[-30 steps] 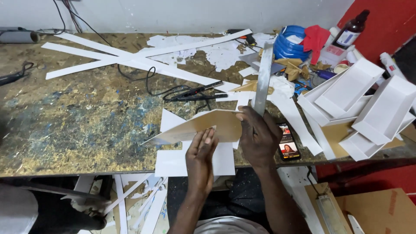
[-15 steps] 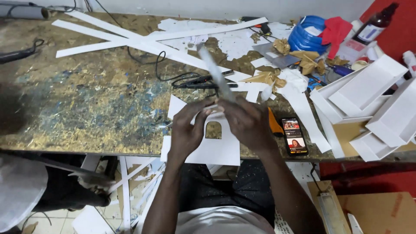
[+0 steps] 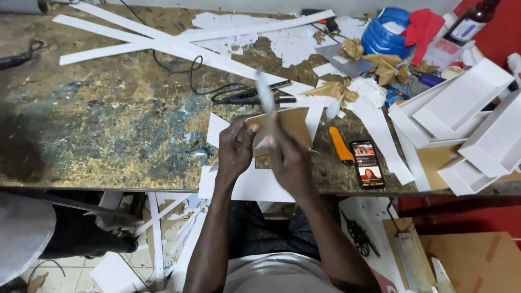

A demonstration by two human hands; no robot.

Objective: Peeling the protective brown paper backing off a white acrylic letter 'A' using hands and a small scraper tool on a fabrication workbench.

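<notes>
gripping a flat tan cardboard piece (image 3: 290,123) above the bench edge, my left hand (image 3: 234,152) pinches its left side while my right hand (image 3: 287,157) closes on a blurred white strip (image 3: 265,93). white foam sheets (image 3: 252,182) lie beneath. beyond, open white rectangular trays (image 3: 467,97) sit on the scarred, paint-flecked table (image 3: 108,119); i can't tell what they hold.

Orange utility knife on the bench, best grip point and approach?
Pinch the orange utility knife across its long sides at mid-handle, coming from above. It lies flat on the bench, slightly angled, with bare gaps beside it; the phone sits close on its right, apart.
</notes>
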